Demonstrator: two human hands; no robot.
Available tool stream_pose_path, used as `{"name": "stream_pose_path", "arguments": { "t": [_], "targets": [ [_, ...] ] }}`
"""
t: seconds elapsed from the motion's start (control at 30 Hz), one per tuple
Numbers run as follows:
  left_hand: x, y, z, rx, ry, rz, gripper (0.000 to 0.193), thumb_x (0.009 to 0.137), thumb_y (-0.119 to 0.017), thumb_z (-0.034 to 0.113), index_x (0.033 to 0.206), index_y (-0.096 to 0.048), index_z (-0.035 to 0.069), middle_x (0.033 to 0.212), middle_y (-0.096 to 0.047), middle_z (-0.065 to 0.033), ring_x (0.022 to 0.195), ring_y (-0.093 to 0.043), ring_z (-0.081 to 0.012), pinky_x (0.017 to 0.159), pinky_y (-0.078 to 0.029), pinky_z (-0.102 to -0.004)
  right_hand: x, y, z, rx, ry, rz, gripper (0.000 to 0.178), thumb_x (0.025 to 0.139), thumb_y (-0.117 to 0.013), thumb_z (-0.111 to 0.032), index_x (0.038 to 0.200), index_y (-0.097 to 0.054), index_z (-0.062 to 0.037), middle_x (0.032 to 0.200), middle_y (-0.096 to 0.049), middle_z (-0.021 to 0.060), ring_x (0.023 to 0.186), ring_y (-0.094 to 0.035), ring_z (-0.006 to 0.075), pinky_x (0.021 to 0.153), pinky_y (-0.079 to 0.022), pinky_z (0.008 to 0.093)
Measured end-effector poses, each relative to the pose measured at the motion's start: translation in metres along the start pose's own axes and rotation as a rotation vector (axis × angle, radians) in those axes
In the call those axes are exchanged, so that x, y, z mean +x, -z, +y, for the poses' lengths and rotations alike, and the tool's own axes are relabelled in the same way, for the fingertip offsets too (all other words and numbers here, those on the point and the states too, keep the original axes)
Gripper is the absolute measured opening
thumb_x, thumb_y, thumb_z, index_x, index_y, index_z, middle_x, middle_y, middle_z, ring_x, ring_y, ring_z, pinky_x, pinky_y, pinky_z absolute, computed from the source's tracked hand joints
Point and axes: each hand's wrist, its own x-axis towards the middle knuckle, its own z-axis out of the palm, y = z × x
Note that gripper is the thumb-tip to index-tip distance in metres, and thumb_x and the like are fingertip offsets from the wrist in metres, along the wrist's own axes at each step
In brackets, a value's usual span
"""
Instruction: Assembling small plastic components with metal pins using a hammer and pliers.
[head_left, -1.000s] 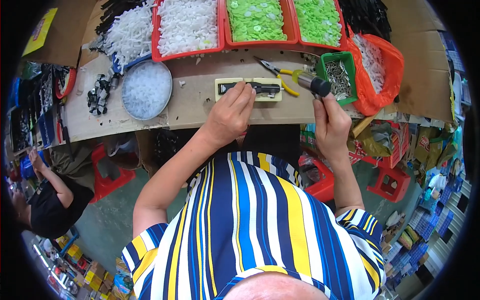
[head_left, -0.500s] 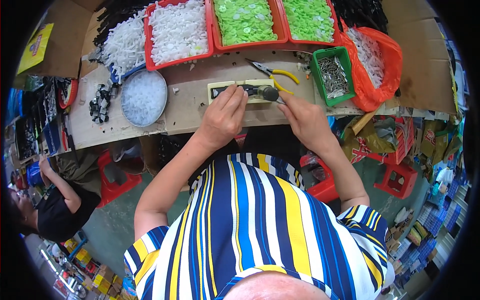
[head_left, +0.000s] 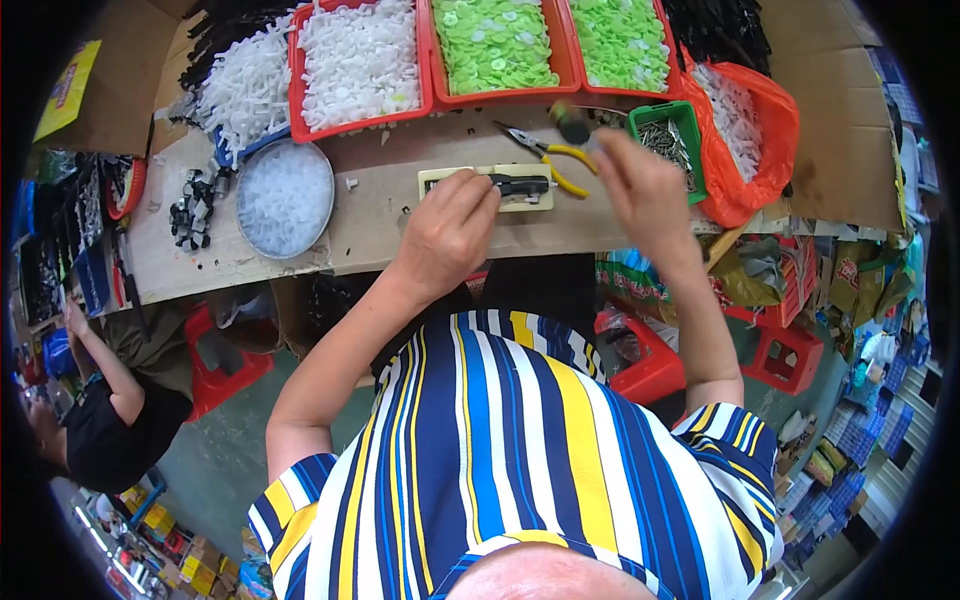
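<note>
My left hand [head_left: 452, 225] rests on a pale yellow-green flat block [head_left: 432, 183] on the wooden workbench [head_left: 370, 215], its fingers pressing a black part [head_left: 522, 186] that lies on the block. My right hand [head_left: 642, 188] is raised above the bench's right side and grips a small dark, blurred tool [head_left: 573, 128] near the green bin of metal pieces [head_left: 673, 140]. Yellow-handled pliers [head_left: 552, 160] lie between the block and that bin.
Red trays hold white parts [head_left: 358, 62] and bright green discs [head_left: 497, 45]. A round dish of clear pieces [head_left: 284, 197] and black parts [head_left: 190, 207] sit at the left. An orange bag [head_left: 748, 130] is at the right. Another person [head_left: 95, 420] crouches lower left.
My right hand has lifted from the block up toward the green bin, carrying the dark tool. My left hand stays on the black part.
</note>
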Motion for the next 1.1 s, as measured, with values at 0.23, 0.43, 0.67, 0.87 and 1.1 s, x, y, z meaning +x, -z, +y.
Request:
{"name": "stream_pose_path", "arguments": {
  "t": [0.23, 0.43, 0.67, 0.87, 1.1],
  "targets": [
    [0.020, 0.002, 0.004, -0.031, 0.141, -0.070, 0.031, 0.079, -0.071, 0.006, 0.108, -0.063, -0.001, 0.104, -0.062, -0.0160, 0.104, -0.060, -0.0346, 0.087, -0.049, -0.0438, 0.063, 0.006, 0.098, -0.441, 0.149, 0.217, 0.016, 0.091, -0.064, -0.022, 0.095, -0.066, -0.0065, 0.085, -0.063, 0.0123, 0.080, -0.063, 0.0330, 0.067, -0.052, 0.0438],
    [0.021, 0.000, -0.010, -0.082, 0.191, -0.138, 0.028, 0.087, -0.065, 0.005, 0.115, -0.064, -0.001, 0.112, -0.063, -0.0204, 0.106, -0.060, -0.0390, 0.091, -0.049, -0.0435, 0.045, 0.003, 0.074, -0.665, 0.117, 0.129, 0.008, 0.073, -0.061, -0.010, 0.078, -0.063, -0.0052, 0.083, -0.061, 0.0117, 0.083, -0.062, 0.0286, 0.063, -0.052, 0.0408],
    [0.051, 0.041, -0.008, -0.668, 0.642, -0.003, 0.033, 0.091, -0.072, 0.021, 0.115, -0.066, -0.001, 0.106, -0.066, -0.0196, 0.079, -0.059, -0.0222, 0.072, -0.052, -0.0314, 0.010, -0.078, 0.010, -0.045, 0.064, -0.199, 0.015, 0.077, -0.064, -0.017, 0.080, -0.068, -0.0030, 0.099, -0.060, 0.0155, 0.093, -0.063, 0.0327, 0.063, -0.057, 0.0441],
    [0.095, 0.015, 0.021, -1.044, 0.549, -0.032, 0.031, 0.089, -0.072, 0.014, 0.107, -0.057, -0.006, 0.097, -0.059, -0.0151, 0.085, -0.058, -0.0226, 0.074, -0.051, -0.0344, 0.010, -0.098, 0.020, -0.096, -0.020, -0.064, 0.019, 0.076, -0.064, -0.022, 0.088, -0.072, -0.0094, 0.105, -0.057, 0.0179, 0.114, -0.047, 0.0404, 0.079, -0.050, 0.0511],
    [0.102, 0.013, 0.039, -0.996, 0.585, -0.088, 0.033, 0.107, -0.043, 0.028, 0.096, -0.054, -0.001, 0.087, -0.051, -0.0088, 0.072, -0.051, -0.0188, 0.064, -0.045, -0.0319, 0.028, -0.148, 0.022, -0.206, 0.014, 0.145, 0.024, 0.071, -0.066, -0.031, 0.080, -0.072, -0.0101, 0.092, -0.065, 0.0174, 0.100, -0.052, 0.0399, 0.078, -0.041, 0.0593]
  ]
}}
